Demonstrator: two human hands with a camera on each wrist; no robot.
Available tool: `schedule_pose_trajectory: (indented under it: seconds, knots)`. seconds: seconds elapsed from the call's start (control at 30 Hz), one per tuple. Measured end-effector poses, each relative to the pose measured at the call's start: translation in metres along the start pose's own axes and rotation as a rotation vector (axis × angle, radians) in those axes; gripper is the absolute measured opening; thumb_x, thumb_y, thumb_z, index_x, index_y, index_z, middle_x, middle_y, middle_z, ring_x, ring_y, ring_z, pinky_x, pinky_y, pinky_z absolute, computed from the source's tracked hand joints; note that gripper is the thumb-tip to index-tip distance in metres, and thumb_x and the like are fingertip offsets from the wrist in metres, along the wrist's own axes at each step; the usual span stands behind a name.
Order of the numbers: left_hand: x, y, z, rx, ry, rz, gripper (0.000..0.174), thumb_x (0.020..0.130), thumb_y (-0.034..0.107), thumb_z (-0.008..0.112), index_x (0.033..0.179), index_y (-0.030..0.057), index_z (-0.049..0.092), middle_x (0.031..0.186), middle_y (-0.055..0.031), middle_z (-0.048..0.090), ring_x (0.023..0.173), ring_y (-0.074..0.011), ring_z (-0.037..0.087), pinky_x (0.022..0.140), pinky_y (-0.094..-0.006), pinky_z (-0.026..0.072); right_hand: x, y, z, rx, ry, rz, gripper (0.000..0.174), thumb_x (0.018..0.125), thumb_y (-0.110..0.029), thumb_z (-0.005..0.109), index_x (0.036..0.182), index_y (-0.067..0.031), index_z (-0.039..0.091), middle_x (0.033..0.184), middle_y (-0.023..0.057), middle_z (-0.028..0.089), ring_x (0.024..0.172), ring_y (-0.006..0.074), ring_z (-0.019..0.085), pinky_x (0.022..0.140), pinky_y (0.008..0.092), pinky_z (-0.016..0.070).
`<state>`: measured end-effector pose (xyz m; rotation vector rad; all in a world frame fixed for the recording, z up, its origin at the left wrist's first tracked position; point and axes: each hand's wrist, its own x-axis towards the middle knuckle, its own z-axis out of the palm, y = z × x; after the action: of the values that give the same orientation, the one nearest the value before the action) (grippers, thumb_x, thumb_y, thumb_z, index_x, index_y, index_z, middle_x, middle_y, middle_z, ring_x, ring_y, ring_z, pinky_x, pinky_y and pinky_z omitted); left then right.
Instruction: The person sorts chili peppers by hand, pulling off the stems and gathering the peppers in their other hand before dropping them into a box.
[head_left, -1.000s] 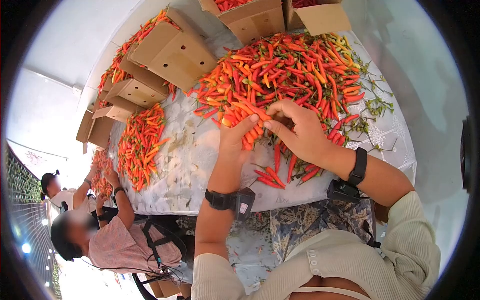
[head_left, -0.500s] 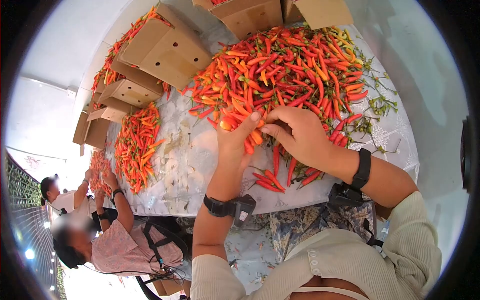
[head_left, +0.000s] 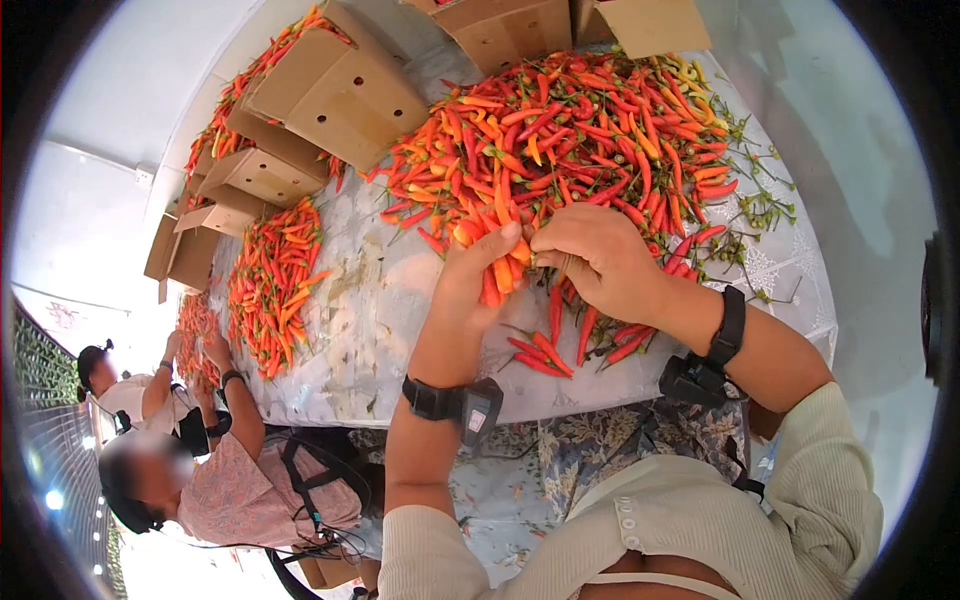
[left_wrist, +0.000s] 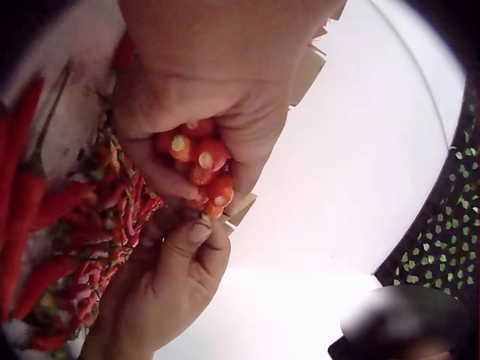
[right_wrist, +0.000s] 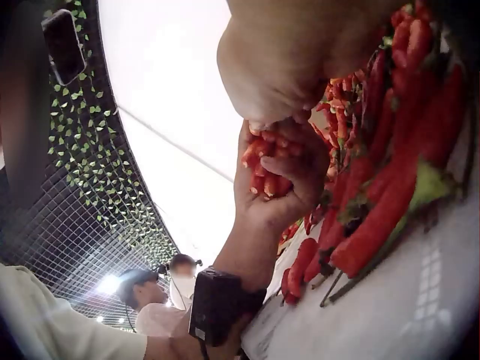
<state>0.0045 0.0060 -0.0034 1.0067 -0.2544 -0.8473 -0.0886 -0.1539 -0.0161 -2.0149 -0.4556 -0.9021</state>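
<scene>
The left hand (head_left: 468, 280) is curled round a bunch (head_left: 503, 272) of red and orange chillies, its thumb lying across them. In the left wrist view, blunt ends with pale round spots face out of the grip. The right hand (head_left: 605, 255) meets it there, thumb and a finger pinching the end of one orange chilli (left_wrist: 214, 211) at the lower edge of the bunch; its other fingers are bent. Both hands are over the near side of the worktop (head_left: 375, 340), and each wrist wears a black strap with a small device.

Just beyond the hands spreads the large pile (head_left: 590, 130), mostly red chillies with some orange ones and a few yellow ones at its far right. Several loose chillies (head_left: 540, 356) lie between the hands and the near edge of the worktop, green stems on some. Green stems (head_left: 765, 212) are scattered along the right side of the large pile, on the patterned cover.

To the left, well apart from the hands, is a smaller pile (head_left: 275, 285) of red and orange chillies. Behind it, and along the far side, stand open cardboard boxes (head_left: 350, 105), some with chillies showing inside. Further left, a person in a pink top (head_left: 265, 490) and another in a white top (head_left: 125, 397) sit along the same worktop, arms reaching to more chillies (head_left: 197, 325).
</scene>
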Motion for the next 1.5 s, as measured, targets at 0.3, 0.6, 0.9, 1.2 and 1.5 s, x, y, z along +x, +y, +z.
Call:
schedule_pose_trajectory:
  seconds: [0.3, 0.6, 0.9, 1.2, 1.5]
  knots:
    - [-0.001, -0.002, 0.009, 0.005, -0.003, 0.143, 0.025, 0.086, 0.011, 0.068, 0.107, 0.0031, 0.058, 0.088, -0.0052, 0.065, 0.069, -0.0136, 0.064, 0.052, -0.0257, 0.0512, 0.003, -0.010, 0.000, -0.092, 0.094, -0.083, 0.012, 0.074, -0.007, 0.069, 0.081, -0.0053, 0.060, 0.071, 0.0086, 0.058, 0.065, 0.0296, 0.057, 0.056, 0.0396, 0.0454]
    - [0.010, -0.011, -0.001, 0.690, 0.322, 0.564, 0.043, 0.076, -0.001, 0.078, 0.112, -0.0009, 0.054, 0.092, -0.0069, 0.066, 0.078, -0.0132, 0.064, 0.069, -0.0252, 0.0537, -0.002, -0.021, -0.004, -0.212, 0.063, 0.057, 0.016, 0.072, -0.009, 0.070, 0.074, -0.0063, 0.054, 0.064, 0.0074, 0.053, 0.062, 0.0303, 0.056, 0.055, 0.0400, 0.0453]
    - [0.010, 0.000, 0.003, 0.156, 0.243, 0.422, 0.032, 0.078, -0.002, 0.070, 0.106, -0.0013, 0.056, 0.082, -0.0090, 0.064, 0.062, -0.0158, 0.062, 0.051, -0.0283, 0.0519, 0.007, -0.003, -0.034, -0.584, 0.040, 0.249, 0.019, 0.072, -0.013, 0.073, 0.083, -0.0054, 0.059, 0.093, 0.0104, 0.059, 0.089, 0.0296, 0.059, 0.073, 0.0420, 0.0479]
    - [0.009, 0.002, -0.006, 0.039, 0.149, 0.283, 0.022, 0.077, 0.000, 0.063, 0.099, -0.0016, 0.058, 0.082, -0.0109, 0.063, 0.057, -0.0164, 0.059, 0.047, -0.0278, 0.0491, 0.008, -0.016, -0.069, -0.926, -0.373, 0.437, 0.009, 0.074, -0.009, 0.066, 0.078, -0.0011, 0.063, 0.085, 0.0122, 0.059, 0.088, 0.0308, 0.061, 0.072, 0.0417, 0.0500]
    - [0.008, -0.007, 0.000, 0.108, 0.105, 0.228, 0.032, 0.076, -0.001, 0.070, 0.106, 0.0008, 0.056, 0.089, -0.0087, 0.063, 0.071, -0.0166, 0.064, 0.053, -0.0272, 0.0521, 0.005, -0.002, -0.061, -0.792, -0.308, 0.420, 0.015, 0.076, -0.007, 0.064, 0.087, 0.0012, 0.059, 0.084, 0.0142, 0.060, 0.084, 0.0332, 0.061, 0.073, 0.0426, 0.0497]
